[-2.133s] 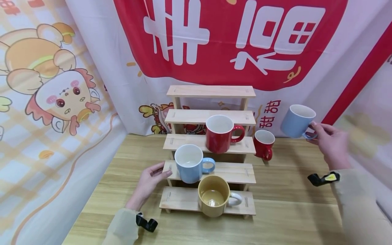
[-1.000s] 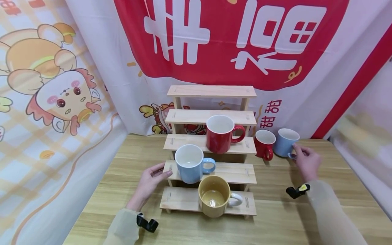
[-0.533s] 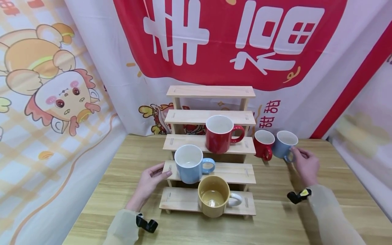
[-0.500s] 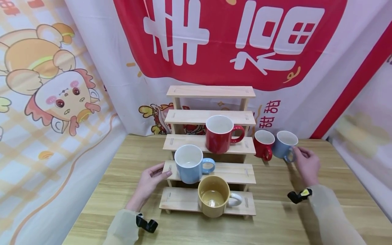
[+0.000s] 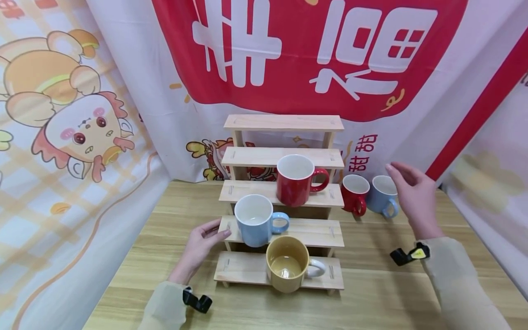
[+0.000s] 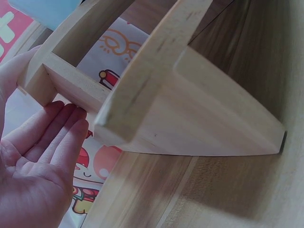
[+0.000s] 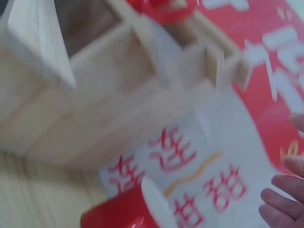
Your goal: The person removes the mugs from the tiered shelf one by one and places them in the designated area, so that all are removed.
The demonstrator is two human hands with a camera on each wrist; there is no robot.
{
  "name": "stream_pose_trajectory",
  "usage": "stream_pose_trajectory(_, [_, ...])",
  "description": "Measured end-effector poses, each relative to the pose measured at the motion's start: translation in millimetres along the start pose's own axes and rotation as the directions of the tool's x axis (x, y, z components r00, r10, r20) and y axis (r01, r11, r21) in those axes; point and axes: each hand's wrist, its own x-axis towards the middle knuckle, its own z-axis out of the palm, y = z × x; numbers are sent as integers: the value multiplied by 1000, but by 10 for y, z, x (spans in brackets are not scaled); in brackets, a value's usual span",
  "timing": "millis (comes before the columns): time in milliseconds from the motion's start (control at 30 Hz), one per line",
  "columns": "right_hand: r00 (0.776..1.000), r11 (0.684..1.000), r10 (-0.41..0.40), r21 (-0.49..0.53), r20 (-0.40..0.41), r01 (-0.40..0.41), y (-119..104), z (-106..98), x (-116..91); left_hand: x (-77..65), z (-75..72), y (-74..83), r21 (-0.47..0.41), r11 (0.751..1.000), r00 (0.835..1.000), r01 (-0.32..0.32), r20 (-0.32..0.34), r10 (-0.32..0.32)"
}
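My right hand (image 5: 414,195) spread, holding nothing; small pale-blue ceramic mug (image 5: 382,196) set on wooden table (image 5: 383,284), at its nine o'clock. My left hand (image 5: 200,245), fingers straight, presses stepped wooden rack (image 5: 284,229). Upper shelves unfilled.

Left hand (image 5: 200,245) flat, right hand (image 5: 414,197) raised, fingers relaxed.

Stepped shelf (image 5: 284,229): pale unfinished wood, matt, grain visible. Mugs, including the blue mug (image 5: 382,197): glossy glazed ceramic. Table (image 5: 379,293): smooth wood-grain. Backdrop (image 5: 123,68): printed cloth.
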Motion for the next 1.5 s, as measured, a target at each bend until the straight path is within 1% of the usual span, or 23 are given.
stream_pose_trajectory(67, [998, 999, -40, -27, 57, 41, -143, 41, -67, 3, -1, 0, 2, 1000, 1000, 0, 0, 0])
stream_pose_trajectory(167, [986, 992, -122, -16, 117, 125, -319, 136, -186, 11, -2, -1, 6, 1000, 1000, 0, 1, 0])
stream_pose_trajectory(267, [964, 979, -205, 23, 170, 204, -459, 237, -304, 18, -2, -1, 6, 1000, 1000, -2, 4, 2])
stream_pose_trajectory(367, [938, 968, -251, 38, 238, 249, -575, 310, -402, 15, 1, 2, -3, 1000, 1000, 1, 6, -1])
stream_pose_trajectory(467, [915, 962, -271, 48, 298, 269, -679, 372, -468, 9, 3, 10, -10, 1000, 1000, 3, 3, -3])
stream_pose_trajectory(700, [862, 961, -266, 45, 431, 273, -816, 491, -480, 2, 0, 24, -11, 1000, 1000, 1, 4, -1])
stream_pose_trajectory(800, [841, 962, -261, 51, 474, 270, -841, 547, -450, 1, -2, 23, -7, 1000, 1000, 4, 5, -4])
stream_pose_trajectory(867, [832, 963, -258, 65, 491, 260, -853, 589, -420, 0, -3, 23, -5, 1000, 1000, 8, 3, -8])
stream_pose_trajectory(1000, [820, 969, -246, 126, 517, 212, -865, 687, -363, 0, -3, 22, -9, 1000, 1000, 15, -1, -15])
stream_pose_trajectory(1067, [816, 971, -237, 157, 528, 180, -869, 734, -342, 3, -4, 16, -15, 1000, 1000, 11, 0, -11])
stream_pose_trajectory(1133, [812, 971, -233, 171, 535, 165, -868, 774, -323, 5, -7, 7, -19, 1000, 1000, 6, 3, -6])
stream_pose_trajectory(1367, [817, 977, -207, 160, 538, 142, -873, 842, -297, 1, -7, -7, -32, 999, 1000, -7, 8, 7])
stream_pose_trajectory(1500, [813, 982, -180, 147, 553, 118, -861, 862, -279, -13, 7, 4, -52, 999, 1000, -4, 10, 4])
